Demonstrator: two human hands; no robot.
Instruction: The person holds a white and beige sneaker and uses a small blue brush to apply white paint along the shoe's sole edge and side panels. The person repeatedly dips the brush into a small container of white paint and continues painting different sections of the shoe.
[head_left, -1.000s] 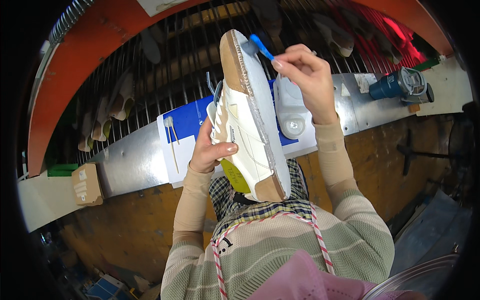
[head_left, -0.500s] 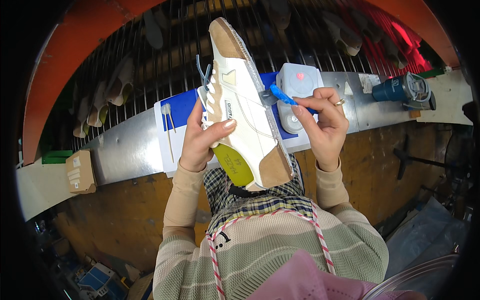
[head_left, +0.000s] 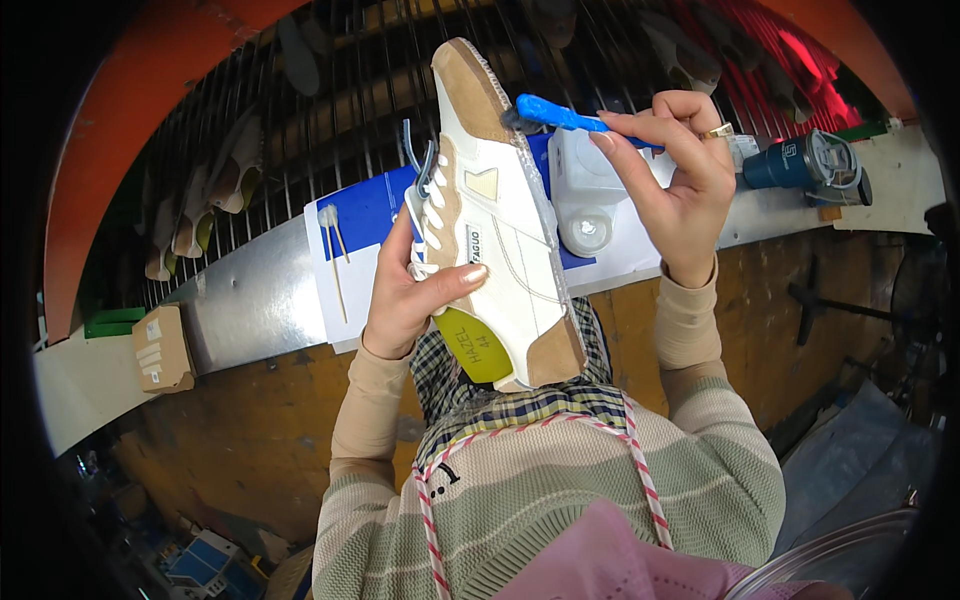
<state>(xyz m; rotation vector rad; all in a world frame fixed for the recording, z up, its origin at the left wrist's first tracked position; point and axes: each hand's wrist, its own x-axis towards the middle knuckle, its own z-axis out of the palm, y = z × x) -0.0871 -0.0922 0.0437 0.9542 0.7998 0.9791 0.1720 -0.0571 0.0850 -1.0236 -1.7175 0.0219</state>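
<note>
My left hand [head_left: 412,290] is closed around the laced side of a white and tan shoe upper [head_left: 508,255], thumb pressed on its side. The upper is stretched over a yellow-green shoe last [head_left: 467,345], toe pointing away from me, with white laces. Between the thumb and fingers of my right hand [head_left: 682,170] is a blue-handled brush [head_left: 560,113]. Its dark bristles touch the upper's bottom edge near the tan toe. Just beyond and partly behind my right hand stands a pale plastic container [head_left: 585,180] with a round cup-like front.
White sheets [head_left: 335,290] and a blue mat [head_left: 375,210] lie on the metal ledge [head_left: 245,285], with two cotton-tipped sticks [head_left: 338,240]. A blue tumbler [head_left: 785,165] lies to the right, a small cardboard box [head_left: 162,348] to the left. Beyond, a barred rack [head_left: 340,120] carries several uppers.
My right hand has moved up and away from me, taking the brush from the shoe's middle edge to the toe. The shoe has shifted slightly right.
</note>
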